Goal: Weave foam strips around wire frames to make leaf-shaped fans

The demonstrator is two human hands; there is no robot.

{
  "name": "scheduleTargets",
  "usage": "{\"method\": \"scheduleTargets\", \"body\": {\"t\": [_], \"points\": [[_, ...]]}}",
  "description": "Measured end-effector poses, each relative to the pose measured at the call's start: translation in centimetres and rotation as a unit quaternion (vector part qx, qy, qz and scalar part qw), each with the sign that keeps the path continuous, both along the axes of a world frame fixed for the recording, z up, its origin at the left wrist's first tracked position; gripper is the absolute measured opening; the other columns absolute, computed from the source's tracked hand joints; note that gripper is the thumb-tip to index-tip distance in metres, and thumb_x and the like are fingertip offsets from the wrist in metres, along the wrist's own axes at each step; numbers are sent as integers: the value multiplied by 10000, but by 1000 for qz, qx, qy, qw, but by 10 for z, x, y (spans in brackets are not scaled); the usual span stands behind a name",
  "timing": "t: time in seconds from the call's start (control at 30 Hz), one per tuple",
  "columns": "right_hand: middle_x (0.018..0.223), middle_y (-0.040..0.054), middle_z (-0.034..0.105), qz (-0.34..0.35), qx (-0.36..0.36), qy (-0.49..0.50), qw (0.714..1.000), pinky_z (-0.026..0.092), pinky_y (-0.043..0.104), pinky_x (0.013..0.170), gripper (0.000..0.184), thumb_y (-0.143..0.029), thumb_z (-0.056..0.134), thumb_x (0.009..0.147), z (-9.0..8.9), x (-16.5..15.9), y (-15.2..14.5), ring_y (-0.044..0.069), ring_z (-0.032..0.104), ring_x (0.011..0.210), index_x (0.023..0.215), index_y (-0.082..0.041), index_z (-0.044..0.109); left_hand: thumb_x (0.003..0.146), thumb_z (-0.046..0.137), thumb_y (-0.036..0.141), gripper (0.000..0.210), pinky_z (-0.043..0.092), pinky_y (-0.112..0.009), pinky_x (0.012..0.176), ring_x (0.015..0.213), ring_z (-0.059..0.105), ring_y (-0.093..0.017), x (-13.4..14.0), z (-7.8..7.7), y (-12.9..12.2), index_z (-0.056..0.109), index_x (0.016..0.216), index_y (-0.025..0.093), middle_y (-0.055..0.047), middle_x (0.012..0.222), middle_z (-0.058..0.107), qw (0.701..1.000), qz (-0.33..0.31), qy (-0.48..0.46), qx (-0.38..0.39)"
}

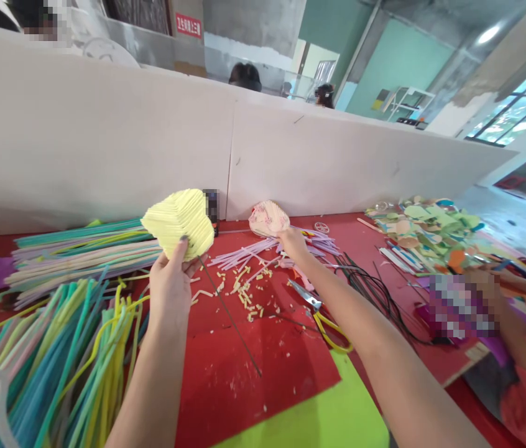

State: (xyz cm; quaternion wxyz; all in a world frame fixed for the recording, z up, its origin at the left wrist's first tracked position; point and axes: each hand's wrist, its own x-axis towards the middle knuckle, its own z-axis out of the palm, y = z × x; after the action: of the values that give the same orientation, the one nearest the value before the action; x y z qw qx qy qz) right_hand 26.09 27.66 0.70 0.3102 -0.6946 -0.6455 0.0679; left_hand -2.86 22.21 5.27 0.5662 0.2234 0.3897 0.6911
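My left hand (172,274) is closed on a yellow ribbed leaf shape (181,224), with the thumb on its front. A thin dark wire (230,317) slants down from beneath the leaf shape. Farther back, my right hand (293,244) is at the lower edge of a pink floral-patterned rounded thing (268,218) near the white partition. Its fingertips point away from me and are mostly hidden, so their grip does not show. Purple strips (244,253) lie below that hand. Scissors with yellow handles (332,334) rest under my right forearm.
Bundles of colourful fuzzy stems (71,354) fill the left side. Yellow clippings (247,289) litter the red tabletop (226,354). Dark wires (377,302) lie to the right, before a heap of pale green pieces (431,221). A co-worker's arm (519,336) is at far right. A white partition (151,137) stands behind.
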Motion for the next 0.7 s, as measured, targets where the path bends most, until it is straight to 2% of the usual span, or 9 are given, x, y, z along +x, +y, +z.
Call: {"method": "scheduleTargets", "body": {"t": [0.1,0.17,0.23,0.3,0.37,0.43,0.53,0.63,0.7], "points": [[895,33,655,-42,85,47,994,429,263,864,426,-401,404,901,32,1,8,113,606,907,890,-49,644,637,741,257,319,544,-318,816,789,679,-143,0,-1,0,660,936,181,-46,996,693,1000,5,3,2],[825,37,695,-64,190,106,974,429,230,810,372,-399,474,833,65,-1,6,106,624,842,824,-76,656,636,743,255,328,539,-319,824,797,677,-142,2,-2,-1,664,945,183,-45,1000,691,1000,5,2,3],[854,40,718,-74,339,207,915,455,221,715,296,-369,509,812,101,-6,-7,91,649,726,866,-115,652,627,750,257,337,541,-328,817,784,676,-145,5,-2,-2,670,943,173,-53,999,690,1000,-2,0,1],[878,41,724,-64,449,303,838,451,218,612,296,-358,472,822,134,-14,-30,104,669,687,924,-134,636,614,759,258,343,545,-336,808,763,673,-148,9,-1,-3,674,931,158,-64,986,691,1000,-9,-2,-2],[865,11,727,-15,493,395,775,453,228,593,293,-347,440,831,154,-23,-60,126,677,685,901,-148,643,604,764,256,346,546,-336,799,755,670,-147,12,-1,-4,675,921,148,-69,972,693,1000,-8,-4,-6],[762,4,713,27,505,483,715,473,191,563,171,-296,502,845,158,-33,-89,83,654,627,832,-176,622,601,765,260,350,546,-335,793,750,666,-143,13,-2,-3,675,918,146,-66,967,692,1000,-5,-4,-8],[702,-31,650,30,488,586,647,496,152,578,79,-234,595,826,140,-40,-119,38,598,594,780,-170,600,599,767,272,356,548,-336,782,737,661,-137,14,-2,-3,677,918,141,-66,979,688,1000,-8,-2,-8],[673,-48,579,26,445,669,595,465,103,540,102,-198,646,795,112,-37,-130,12,553,583,738,-151,576,594,771,264,361,551,-324,767,728,656,-134,15,-3,-3,679,920,135,-71,988,685,1000,-9,-2,-10],[651,-54,550,41,412,701,581,438,85,502,119,-179,666,777,99,-32,-131,2,510,537,724,-142,566,594,773,260,362,551,-319,762,726,656,-135,16,-3,-4,679,920,134,-71,985,685,1000,-8,-3,-10]]}}
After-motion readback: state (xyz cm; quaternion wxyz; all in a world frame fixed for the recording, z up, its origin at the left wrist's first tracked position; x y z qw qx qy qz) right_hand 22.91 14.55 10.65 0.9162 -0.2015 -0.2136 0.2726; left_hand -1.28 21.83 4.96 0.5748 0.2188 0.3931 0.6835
